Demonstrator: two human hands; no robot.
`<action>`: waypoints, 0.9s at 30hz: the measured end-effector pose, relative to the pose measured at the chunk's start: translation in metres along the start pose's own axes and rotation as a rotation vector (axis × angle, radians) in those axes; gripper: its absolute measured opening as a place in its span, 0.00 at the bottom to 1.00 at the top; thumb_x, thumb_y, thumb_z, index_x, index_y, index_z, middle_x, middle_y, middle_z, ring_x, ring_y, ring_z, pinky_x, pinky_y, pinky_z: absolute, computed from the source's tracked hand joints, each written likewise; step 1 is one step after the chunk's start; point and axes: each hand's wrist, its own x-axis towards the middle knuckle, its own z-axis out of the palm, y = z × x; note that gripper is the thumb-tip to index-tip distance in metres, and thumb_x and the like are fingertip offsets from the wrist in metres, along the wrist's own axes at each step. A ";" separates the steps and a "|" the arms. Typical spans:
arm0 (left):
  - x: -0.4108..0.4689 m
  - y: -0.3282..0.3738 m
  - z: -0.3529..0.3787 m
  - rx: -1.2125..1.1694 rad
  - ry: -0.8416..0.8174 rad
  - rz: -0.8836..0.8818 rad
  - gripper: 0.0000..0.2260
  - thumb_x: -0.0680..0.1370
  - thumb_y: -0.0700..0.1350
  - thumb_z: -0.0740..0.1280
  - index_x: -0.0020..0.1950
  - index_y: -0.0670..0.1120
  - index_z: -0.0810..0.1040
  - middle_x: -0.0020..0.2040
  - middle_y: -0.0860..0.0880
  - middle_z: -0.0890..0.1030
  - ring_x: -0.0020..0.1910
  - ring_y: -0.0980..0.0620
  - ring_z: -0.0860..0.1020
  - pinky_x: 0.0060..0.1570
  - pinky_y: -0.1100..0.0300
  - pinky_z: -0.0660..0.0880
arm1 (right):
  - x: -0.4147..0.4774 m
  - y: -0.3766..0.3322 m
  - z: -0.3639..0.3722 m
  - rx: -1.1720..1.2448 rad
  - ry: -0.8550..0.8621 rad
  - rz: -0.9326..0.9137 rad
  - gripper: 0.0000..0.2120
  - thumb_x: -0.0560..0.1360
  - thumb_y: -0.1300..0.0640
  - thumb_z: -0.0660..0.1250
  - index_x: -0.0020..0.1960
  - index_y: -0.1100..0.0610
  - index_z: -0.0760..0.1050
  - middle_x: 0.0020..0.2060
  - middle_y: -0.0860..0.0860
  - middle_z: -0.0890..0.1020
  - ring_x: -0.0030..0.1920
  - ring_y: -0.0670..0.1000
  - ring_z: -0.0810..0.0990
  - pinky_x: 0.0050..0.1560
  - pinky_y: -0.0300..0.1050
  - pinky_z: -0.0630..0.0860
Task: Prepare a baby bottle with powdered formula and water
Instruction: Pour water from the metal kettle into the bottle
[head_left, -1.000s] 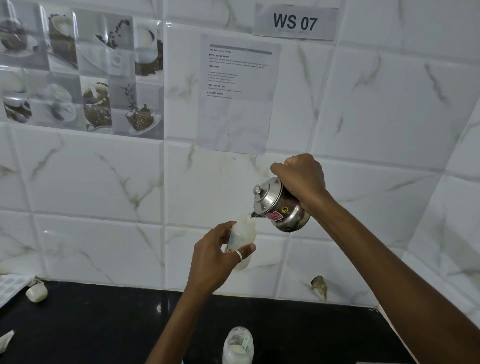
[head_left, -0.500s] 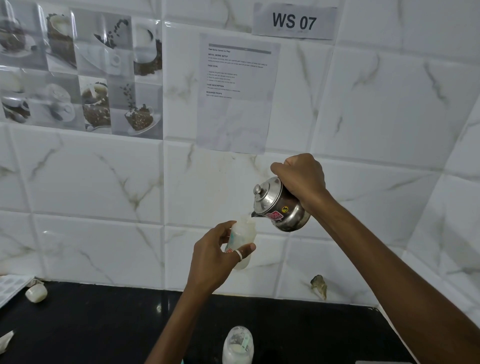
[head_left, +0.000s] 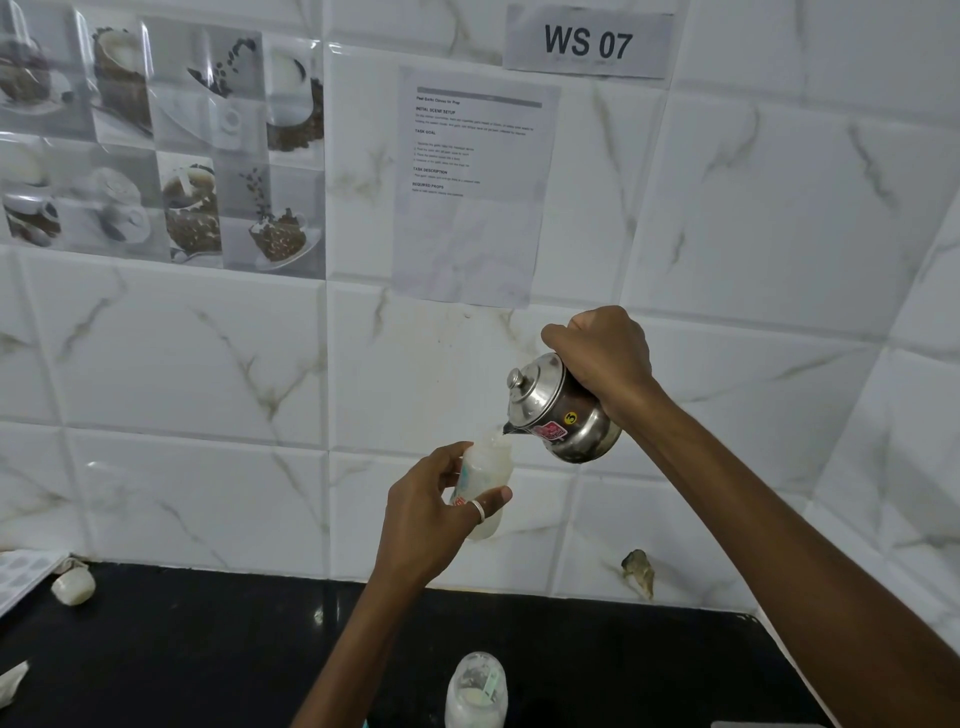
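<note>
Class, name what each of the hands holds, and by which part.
Left hand: baby bottle, gripped around its body. Right hand: steel kettle, by its rear side; the handle is hidden.

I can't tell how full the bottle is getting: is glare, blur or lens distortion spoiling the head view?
Head view: sharp around the bottle and steel kettle, no motion blur; the translucent bottle blends into the white wall tiles, so the liquid level is unreadable; soft glare on the glossy picture tiles and a small glint on the black counter; wide-angle bowing bends the tile lines near the edges.
</note>
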 end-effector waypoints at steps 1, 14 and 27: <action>0.000 0.000 0.000 0.001 0.002 0.000 0.24 0.70 0.59 0.79 0.63 0.64 0.73 0.53 0.73 0.76 0.52 0.73 0.77 0.46 0.77 0.71 | 0.000 0.000 0.000 0.000 0.000 -0.002 0.21 0.65 0.57 0.67 0.25 0.54 0.55 0.20 0.45 0.56 0.28 0.50 0.56 0.32 0.45 0.57; 0.000 -0.002 0.001 -0.021 0.003 -0.021 0.23 0.70 0.58 0.80 0.61 0.65 0.74 0.51 0.72 0.78 0.53 0.76 0.76 0.46 0.77 0.72 | 0.000 0.006 0.002 0.032 -0.012 0.033 0.21 0.65 0.56 0.67 0.25 0.53 0.55 0.20 0.44 0.56 0.30 0.51 0.56 0.32 0.46 0.57; 0.003 -0.005 0.004 -0.040 0.027 -0.032 0.29 0.71 0.58 0.79 0.69 0.54 0.77 0.58 0.62 0.80 0.55 0.65 0.79 0.51 0.74 0.71 | -0.013 0.036 0.010 0.456 0.051 0.375 0.16 0.62 0.58 0.66 0.28 0.51 0.57 0.24 0.47 0.60 0.32 0.51 0.59 0.35 0.49 0.59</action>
